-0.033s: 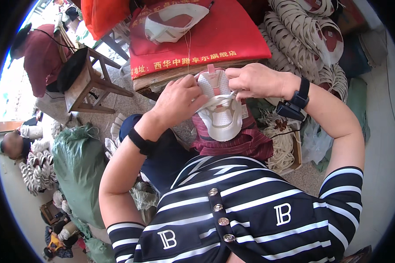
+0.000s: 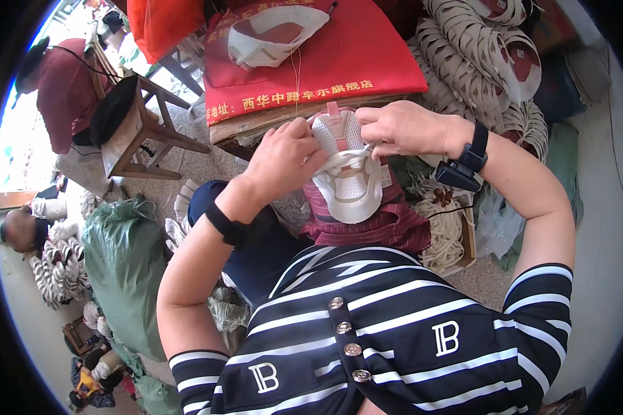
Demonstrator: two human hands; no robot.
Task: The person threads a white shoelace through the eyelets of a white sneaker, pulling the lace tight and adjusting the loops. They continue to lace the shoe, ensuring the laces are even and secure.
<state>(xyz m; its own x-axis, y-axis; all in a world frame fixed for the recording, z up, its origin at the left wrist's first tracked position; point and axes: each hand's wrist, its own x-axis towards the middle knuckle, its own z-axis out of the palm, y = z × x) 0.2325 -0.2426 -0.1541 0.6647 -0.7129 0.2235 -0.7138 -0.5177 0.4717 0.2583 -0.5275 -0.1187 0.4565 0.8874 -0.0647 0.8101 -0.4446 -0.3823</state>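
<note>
Red cloth (image 2: 387,66) covers a wooden tabletop (image 2: 249,124), and a pale loose upper (image 2: 263,52) lies on it, perhaps parked there to stay within reach; nearer the person, a white shoe upper (image 2: 353,200) sits between the two hands, above a burgundy striped cloth (image 2: 401,232), its pink tab toward the table; the left hand (image 2: 284,155) pinches narrowly at its left edge and the right hand (image 2: 408,131) at its right, fingers curled in, a paired hold that likely steadies the soft piece and spreads its opening; an open box of cords (image 2: 441,242) stands near on the right, seemingly for easy picking; the fingertips are mostly hidden, so whether either pinches a cord I cannot tell; the stacked uppers (image 2: 457,55) are partly cut off above.
</note>
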